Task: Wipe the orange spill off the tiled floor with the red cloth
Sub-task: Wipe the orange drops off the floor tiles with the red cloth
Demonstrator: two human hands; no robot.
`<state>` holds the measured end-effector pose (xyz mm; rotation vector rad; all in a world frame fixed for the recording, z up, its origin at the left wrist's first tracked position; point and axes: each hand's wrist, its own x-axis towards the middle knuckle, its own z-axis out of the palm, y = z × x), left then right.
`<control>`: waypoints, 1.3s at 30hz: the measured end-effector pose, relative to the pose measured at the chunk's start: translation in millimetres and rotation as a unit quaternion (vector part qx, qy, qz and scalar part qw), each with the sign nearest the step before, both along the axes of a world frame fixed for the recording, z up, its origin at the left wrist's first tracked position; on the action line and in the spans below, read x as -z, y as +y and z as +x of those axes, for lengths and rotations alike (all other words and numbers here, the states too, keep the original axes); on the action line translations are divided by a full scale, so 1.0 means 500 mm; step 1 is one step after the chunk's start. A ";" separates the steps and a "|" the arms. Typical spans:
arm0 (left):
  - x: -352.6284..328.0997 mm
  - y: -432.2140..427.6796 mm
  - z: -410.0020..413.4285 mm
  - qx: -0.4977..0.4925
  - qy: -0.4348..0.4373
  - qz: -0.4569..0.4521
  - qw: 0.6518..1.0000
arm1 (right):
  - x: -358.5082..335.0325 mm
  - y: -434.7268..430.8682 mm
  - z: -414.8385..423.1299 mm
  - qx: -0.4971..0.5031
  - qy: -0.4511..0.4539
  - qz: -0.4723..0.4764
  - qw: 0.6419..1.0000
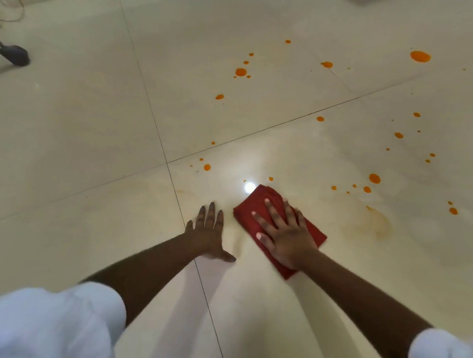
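- On the tiled floor (pixel 88 132), near the middle of the view, the red cloth (pixel 246 217) lies folded and flat, just right of a crossing of grout lines.
- The right hand (pixel 284 235) presses down on the cloth, palm flat, fingers straight and spread; cloth shows on every side of it.
- The left hand (pixel 209 235) lies flat on bare tile just beside the cloth, apart from it, fingers straight, thumb out, holding nothing.
- The orange spill (pixel 420 56) is a scatter of drops over the tiles beyond and to the right of the cloth, the biggest at far right.
- One small drop (pixel 270 178) sits near the cloth's far corner.
- A faint orange smear (pixel 376 221) marks the tile right of the cloth.
- A bright glare spot (pixel 249 188) shines at the cloth's far corner.
- A metal leg (pixel 14 55) with a black foot stands at upper left.
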<state>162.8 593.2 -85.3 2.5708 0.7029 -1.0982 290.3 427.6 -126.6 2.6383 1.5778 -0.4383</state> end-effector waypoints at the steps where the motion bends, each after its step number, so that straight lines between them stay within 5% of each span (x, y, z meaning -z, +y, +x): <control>1: -0.012 0.013 0.004 0.008 0.013 -0.001 1.000 | -0.002 0.024 0.019 0.005 0.006 -0.017 1.000; 8: -0.026 0.093 -0.065 0.014 0.014 -0.022 1.000 | -0.017 0.064 -0.009 0.006 0.017 -0.058 0.998; 16: 0.036 0.102 -0.121 -0.013 -0.111 0.002 0.994 | -0.040 0.126 -0.074 0.070 0.035 -0.061 0.995; 24: 0.054 0.147 -0.106 -0.013 -0.149 0.026 0.988 | -0.008 0.163 -0.047 0.058 -0.011 0.039 0.997; 28: 0.064 0.178 -0.124 -0.019 -0.178 0.057 0.982 | 0.006 0.183 0.071 0.215 -0.017 0.038 0.976; 31: 0.062 0.218 -0.136 -0.038 -0.172 0.069 0.982 | 0.004 0.156 -0.012 0.314 -0.041 0.076 0.946; 34: 0.067 0.227 -0.137 -0.046 -0.166 0.048 0.984 | 0.001 0.216 -0.147 0.181 0.007 0.091 0.979; 37: 0.070 0.225 -0.138 -0.056 -0.184 0.033 0.981 | 0.004 0.342 -0.080 0.023 0.013 0.092 0.995; 39: 0.068 0.230 -0.141 -0.058 -0.190 0.041 0.979 | 0.004 0.381 0.017 0.065 -0.004 0.063 0.996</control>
